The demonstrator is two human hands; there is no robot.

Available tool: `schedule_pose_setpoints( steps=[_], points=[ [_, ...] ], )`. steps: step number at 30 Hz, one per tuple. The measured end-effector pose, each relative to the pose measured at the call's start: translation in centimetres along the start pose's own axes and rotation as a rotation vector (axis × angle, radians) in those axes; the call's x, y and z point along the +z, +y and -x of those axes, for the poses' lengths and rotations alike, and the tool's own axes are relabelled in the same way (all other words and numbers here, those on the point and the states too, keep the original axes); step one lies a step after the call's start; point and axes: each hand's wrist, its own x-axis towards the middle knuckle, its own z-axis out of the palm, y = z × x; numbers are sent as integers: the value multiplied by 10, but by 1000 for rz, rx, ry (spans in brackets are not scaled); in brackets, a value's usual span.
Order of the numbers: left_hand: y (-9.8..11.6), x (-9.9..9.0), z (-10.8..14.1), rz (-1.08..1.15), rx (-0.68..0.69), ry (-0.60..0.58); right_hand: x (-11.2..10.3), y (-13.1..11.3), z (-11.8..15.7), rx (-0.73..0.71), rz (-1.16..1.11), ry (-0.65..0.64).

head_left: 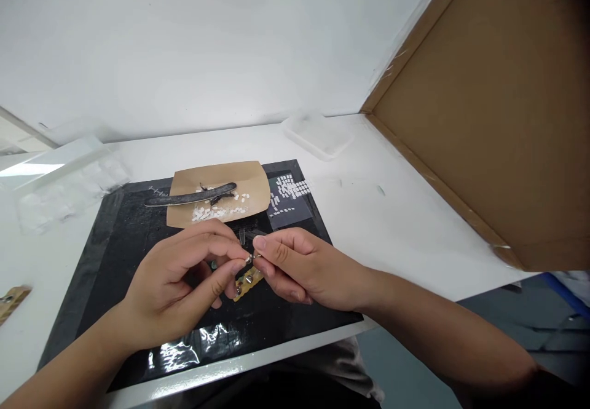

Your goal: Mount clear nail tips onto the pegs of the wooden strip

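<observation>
Left hand (179, 280) and right hand (306, 267) pinch, seemingly almost touching

White table (405, 246) as reference. Behind it: plain white wall (207, 40), smooth, meeting the back edge along a thin grey shadow line. On its right end: tall brown cardboard panel (488, 107), rimmed at the edges, lower rim running from the back edge towards the front; clear plastic film (412, 24) along the panel's upper border. Beyond the table's left end: slanting grey strip (27, 127), pale area past it, nature unclear. Below its right side: grey-blue floor (405, 372); blue bar (566, 295), blurred. Light over the table white, diffuse.
</observation>
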Motion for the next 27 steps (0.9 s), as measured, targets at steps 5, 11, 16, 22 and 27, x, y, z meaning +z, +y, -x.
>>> schedule_pose_setpoints(
  steps=[5,11,16,22,27],
  points=[
    [-1,1,1,85,-39,-15,-2,2,-2,10,-3,-21],
    [-2,1,4,217,-104,-51,-5,5,-4,-10,-6,-59],
    [-1,2,5,300,-141,-81,-7,5,-5,-51,41,-99],
    [4,0,5,376,-262,-124,-8,3,-3,-51,149,-83],
    [5,0,5,454,-315,-150,-8,1,-2,-33,223,-109]
  ],
)
